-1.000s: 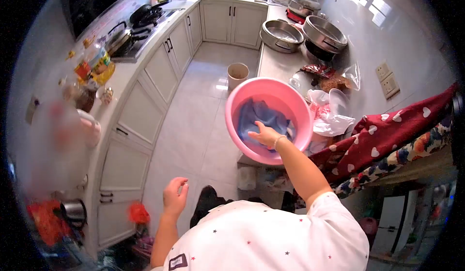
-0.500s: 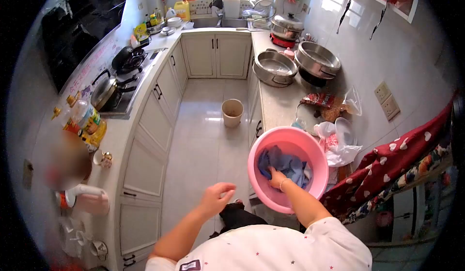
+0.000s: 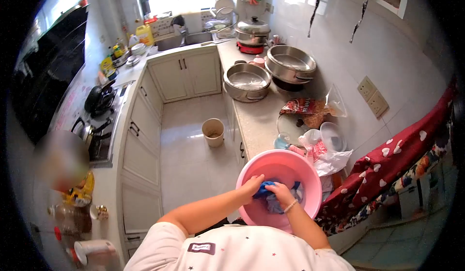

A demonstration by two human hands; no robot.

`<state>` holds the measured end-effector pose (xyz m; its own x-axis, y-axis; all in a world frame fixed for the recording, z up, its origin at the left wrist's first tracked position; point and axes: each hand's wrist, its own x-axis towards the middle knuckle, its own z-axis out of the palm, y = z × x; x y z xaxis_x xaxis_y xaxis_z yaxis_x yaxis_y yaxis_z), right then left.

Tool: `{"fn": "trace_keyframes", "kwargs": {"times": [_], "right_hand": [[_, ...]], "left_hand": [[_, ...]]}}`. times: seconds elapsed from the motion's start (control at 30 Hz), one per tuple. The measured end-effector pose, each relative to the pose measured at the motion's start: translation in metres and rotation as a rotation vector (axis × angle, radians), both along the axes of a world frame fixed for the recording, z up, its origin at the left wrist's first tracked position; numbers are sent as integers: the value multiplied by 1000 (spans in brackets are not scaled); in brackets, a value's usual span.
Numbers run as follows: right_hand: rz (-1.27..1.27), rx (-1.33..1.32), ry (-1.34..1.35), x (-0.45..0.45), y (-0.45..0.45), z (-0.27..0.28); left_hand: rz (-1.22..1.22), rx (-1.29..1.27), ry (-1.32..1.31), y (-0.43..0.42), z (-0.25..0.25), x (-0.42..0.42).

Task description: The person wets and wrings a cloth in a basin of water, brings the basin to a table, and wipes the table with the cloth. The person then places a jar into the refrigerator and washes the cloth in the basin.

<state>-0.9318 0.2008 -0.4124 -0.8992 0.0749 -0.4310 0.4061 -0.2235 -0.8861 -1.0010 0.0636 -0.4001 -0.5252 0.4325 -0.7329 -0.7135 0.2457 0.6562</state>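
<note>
A pink basin (image 3: 310,193) stands at the front end of the right counter, with blue cloth (image 3: 275,204) inside it. Both hands are in the basin. My left hand (image 3: 252,186) has its fingers closed on the left side of the bright blue part of the cloth. From the right, my right hand (image 3: 285,195), with a bracelet at the wrist, grips the same cloth. The lower part of the cloth hangs or lies in the basin; exactly which cannot be told.
Steel pots (image 3: 247,81) and a white plastic bag (image 3: 332,158) lie along the right counter (image 3: 249,121). A bin (image 3: 213,132) stands on the floor. A heart-patterned red cloth (image 3: 387,159) hangs at the right. Bottles and a stove (image 3: 104,145) line the left.
My left hand has moved from outside the basin into it and taken hold of the cloth. My right hand has raised part of the cloth. The view has shifted, showing more of the window.
</note>
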Motion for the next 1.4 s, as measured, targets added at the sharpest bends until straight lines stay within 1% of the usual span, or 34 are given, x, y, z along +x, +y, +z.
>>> {"fn": "trace_keyframes", "kwargs": {"times": [0.03,0.07,0.1,0.13,0.17,0.2,0.27,0.3,0.37,0.4,0.43,0.47,0.5,0.53,0.57,0.6,0.63,0.67,0.7,0.73,0.8,0.83,0.9,0.93,0.97,1.03,1.07,1.1,1.13,1.17,1.2,1.27,1.3,1.4], "right_hand": [[-130,-80,15,1,-3,18],[-198,-154,55,0,-9,40],[-271,-230,91,3,-17,63],[-341,-304,133,4,-24,80],[-434,-270,174,6,-33,88],[-487,-165,207,5,-39,85],[-582,59,248,4,-45,61],[-539,618,275,5,-38,45],[-511,1117,13,9,-22,11],[-482,1347,-134,13,-15,-3],[-411,1423,-262,22,1,-12],[-375,1469,-334,32,9,-9],[-291,1495,-422,45,21,-17],[-182,1367,-627,49,19,8],[-242,1414,-614,56,21,2],[-301,1460,-602,63,22,-4],[-229,1526,-507,63,19,-4],[-156,1587,-408,62,16,-4],[-84,1645,-305,62,13,-6],[50,1559,-322,63,12,-14],[306,1376,-343,56,11,-50],[217,1385,-454,56,13,-99],[150,1322,-368,46,13,-107],[128,1293,-328,44,13,-106],[-37,1019,-313,40,13,-92],[-311,453,-265,27,7,-48],[-425,163,-250,20,1,-30],[-603,71,-93,17,1,-22],[-656,-26,31,14,-6,0],[-713,-128,150,9,-17,32],[-774,-232,269,3,-26,54],[-809,-128,344,-8,-39,67],[-830,-82,386,-12,-46,69],[-675,917,126,-22,-59,39]], "left_hand": [[-20,116,-209,7,-7,-7],[-43,225,-417,14,-10,-14],[-34,206,-389,21,5,-12],[-97,348,-420,30,0,-16],[-158,489,-458,36,-15,-17],[-219,630,-501,44,-35,-17],[-244,644,-345,56,-55,-15],[-260,672,-320,60,-60,-15],[-241,723,-515,65,-76,-12],[-253,552,-475,67,-68,-8],[-264,380,-428,68,-46,-7],[-271,211,-373,66,-22,-9],[-264,314,-393,58,-2,-10],[-325,306,-233,65,-28,-11],[-383,297,-73,78,-73,-10],[-438,288,86,84,-98,-8],[-492,102,281,76,-81,-3],[-542,-88,476,65,-42,2],[-586,-280,671,58,-20,5],[-612,-353,657,57,-23,5],[-657,-503,634,65,-40,4],[-1409,-331,699,96,-104,-16],[-828,-433,302,74,-81,-17],[-710,-431,235,80,-100,-13],[-586,-426,173,81,-100,-11],[-653,-389,257,76,-88,-19],[-551,-265,165,72,-87,-26],[-450,-136,74,70,-89,-29],[-351,-5,-18,68,-89,-28],[-260,54,-354,68,-84,-30],[-280,152,-403,67,-78,-32],[-333,348,-484,68,-72,-35],[-220,417,-506,79,-84,-30],[-394,721,-383,100,-139,-24]]}}
